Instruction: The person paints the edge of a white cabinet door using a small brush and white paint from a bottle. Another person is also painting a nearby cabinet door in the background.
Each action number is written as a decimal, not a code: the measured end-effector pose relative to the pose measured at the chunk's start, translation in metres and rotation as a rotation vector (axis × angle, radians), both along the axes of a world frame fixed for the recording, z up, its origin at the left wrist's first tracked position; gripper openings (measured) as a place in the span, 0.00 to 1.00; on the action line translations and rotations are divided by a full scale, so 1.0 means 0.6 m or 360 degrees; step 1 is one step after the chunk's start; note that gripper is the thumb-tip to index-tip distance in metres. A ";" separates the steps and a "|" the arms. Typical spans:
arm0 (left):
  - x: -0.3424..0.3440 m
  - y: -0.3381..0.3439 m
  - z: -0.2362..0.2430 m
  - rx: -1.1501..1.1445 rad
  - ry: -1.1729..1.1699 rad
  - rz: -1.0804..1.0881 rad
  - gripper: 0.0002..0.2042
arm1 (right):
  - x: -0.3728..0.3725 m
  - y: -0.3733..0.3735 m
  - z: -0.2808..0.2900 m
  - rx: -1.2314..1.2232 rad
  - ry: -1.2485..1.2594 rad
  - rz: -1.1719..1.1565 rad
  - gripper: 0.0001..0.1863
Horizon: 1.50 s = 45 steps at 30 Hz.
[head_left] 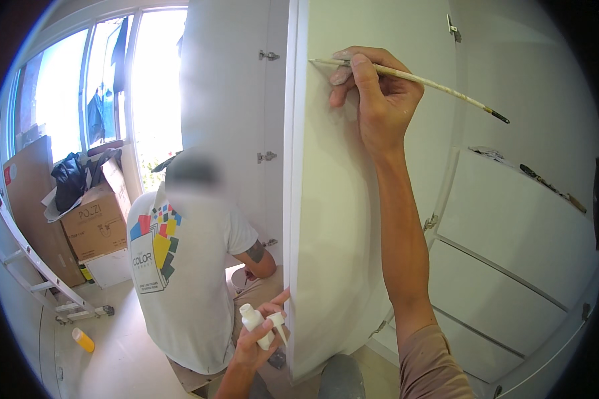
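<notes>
My right hand grips a long, thin paintbrush, its tip at the pale cabinet door near its upper left edge. Whitish smudges mark my fingers. Low at the centre, my left hand is closed around a small white bottle and a separate white cap with an applicator, its fingers beside the lower edge of that door.
A co-worker in a printed white T-shirt sits low on the left. Cardboard boxes, a leaning ladder and a yellow bottle are behind. Drawers on the right bear loose tools.
</notes>
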<state>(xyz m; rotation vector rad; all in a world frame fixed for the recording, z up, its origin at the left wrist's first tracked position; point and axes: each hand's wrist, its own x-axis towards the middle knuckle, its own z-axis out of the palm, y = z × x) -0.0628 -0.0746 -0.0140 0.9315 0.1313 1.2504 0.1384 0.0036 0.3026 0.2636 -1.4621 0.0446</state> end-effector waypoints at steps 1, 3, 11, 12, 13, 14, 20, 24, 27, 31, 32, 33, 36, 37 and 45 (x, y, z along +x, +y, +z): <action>-0.001 0.000 -0.001 0.0003 -0.0004 -0.0009 0.12 | -0.001 0.000 0.000 0.0018 -0.0006 -0.0026 0.07; -0.004 0.001 -0.002 0.0012 -0.0011 -0.0030 0.12 | -0.004 -0.001 -0.001 0.0038 -0.0009 -0.0072 0.08; -0.009 -0.003 -0.010 0.0014 0.0011 -0.0003 0.12 | -0.008 -0.002 -0.007 0.0083 -0.0018 -0.0065 0.08; -0.009 -0.003 -0.011 0.0016 0.0012 -0.0001 0.12 | -0.008 -0.002 -0.007 0.0091 -0.0015 -0.0051 0.08; -0.010 -0.003 -0.012 0.0022 0.0013 -0.0004 0.12 | -0.009 -0.002 -0.008 0.0095 -0.0017 -0.0064 0.08; -0.010 -0.003 -0.012 0.0027 0.0009 -0.0009 0.12 | -0.009 -0.003 -0.008 0.0100 -0.0018 -0.0065 0.08; -0.011 0.002 -0.016 0.0038 -0.0004 -0.0020 0.12 | -0.012 0.000 -0.009 0.0100 -0.0027 -0.0012 0.07; -0.010 0.005 -0.017 0.0023 -0.0005 -0.0003 0.13 | -0.011 0.000 -0.011 0.0047 -0.0027 -0.0010 0.08; -0.012 0.005 -0.018 0.0039 -0.0005 -0.0013 0.13 | -0.014 0.000 -0.012 0.0061 -0.0025 0.0024 0.08; -0.010 0.008 -0.018 0.0040 0.0009 0.0003 0.13 | -0.013 0.002 -0.013 0.0081 -0.0010 0.0013 0.07; -0.009 0.010 -0.017 0.0037 0.0006 0.0001 0.13 | -0.011 0.003 -0.013 0.0059 -0.0032 -0.0007 0.07; -0.008 0.012 -0.017 0.0036 0.0003 0.0000 0.13 | -0.009 0.005 -0.013 0.0042 -0.0046 -0.0020 0.07; -0.004 0.017 -0.014 0.0057 -0.0011 -0.0011 0.13 | -0.004 0.013 -0.009 0.0045 -0.0080 0.0054 0.07; -0.002 0.020 -0.013 0.0034 -0.0004 0.0003 0.13 | -0.005 0.017 -0.007 0.0067 -0.0064 0.0041 0.07; 0.016 0.058 0.012 0.0011 -0.0012 0.0028 0.14 | 0.014 0.059 0.017 0.0015 -0.0093 0.0016 0.07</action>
